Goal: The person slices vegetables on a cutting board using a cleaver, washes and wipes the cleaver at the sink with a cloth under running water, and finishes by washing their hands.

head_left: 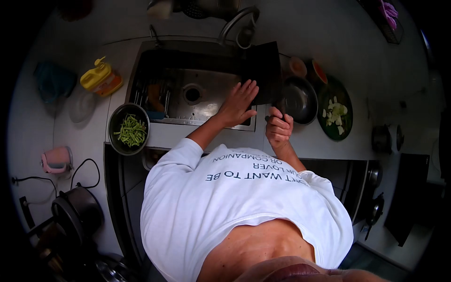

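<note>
- Slab (261, 73), dark and flat, over the right end of the sink (211, 80); too dim to name with certainty.
- Right hand (279, 128): grip closed, fingers curled round what looks like the handle at the near corner.
- Left hand (238, 101): grip open, palm down, fingers partly spread, holding nothing; tips at the left side of the slab, contact unclear.
- Just right: dark bowl (298, 97); beside it, green plate (336, 132) bearing pale cut pieces (336, 113).
- Left of sink, on the table (300, 144): metal bowl (129, 109) with green cut lengths (130, 130); yellow jug (99, 77) behind.
- Farther left: pink appliance (56, 160), dark pot (87, 207).
</note>
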`<state>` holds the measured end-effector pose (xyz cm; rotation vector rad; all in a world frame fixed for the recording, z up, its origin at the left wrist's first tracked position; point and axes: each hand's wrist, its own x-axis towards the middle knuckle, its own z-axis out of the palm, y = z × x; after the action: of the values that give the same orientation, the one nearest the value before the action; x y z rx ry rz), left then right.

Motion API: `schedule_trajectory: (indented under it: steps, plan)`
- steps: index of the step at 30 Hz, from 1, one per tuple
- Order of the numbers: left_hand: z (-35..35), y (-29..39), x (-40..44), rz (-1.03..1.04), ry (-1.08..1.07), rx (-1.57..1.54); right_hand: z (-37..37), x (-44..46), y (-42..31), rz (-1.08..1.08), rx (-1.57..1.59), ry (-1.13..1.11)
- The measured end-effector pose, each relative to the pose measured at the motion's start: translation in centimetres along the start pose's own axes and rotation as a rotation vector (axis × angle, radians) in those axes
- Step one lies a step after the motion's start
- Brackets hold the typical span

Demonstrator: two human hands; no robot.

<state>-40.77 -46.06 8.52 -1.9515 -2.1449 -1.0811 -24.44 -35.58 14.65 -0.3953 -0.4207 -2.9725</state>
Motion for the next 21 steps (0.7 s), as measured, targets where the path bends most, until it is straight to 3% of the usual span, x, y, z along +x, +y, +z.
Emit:
schedule_trajectory:
  steps: [3, 14, 19, 21]
  plan:
    - [-2.3, 2.9, 0.1, 0.061, -0.129, 0.092, -0.3, 0.2, -0.2, -0.035, 0.023, 0.010]
    - [-1.2, -1.2, 3.2, 0.062, 0.229, -0.090, -1.3, -0.2, 2.0, 0.132, 0.023, 0.095]
    - [1.2, -8.7, 3.5, -0.240, 0.352, 0.002, -1.2, -1.6, 2.2, 0.148, 0.004, 0.106]
    - [6.5, -14.0, 1.7, -0.667, 0.310, -0.204, -0.5, -2.3, 1.6, 0.135, -0.016, 0.096]
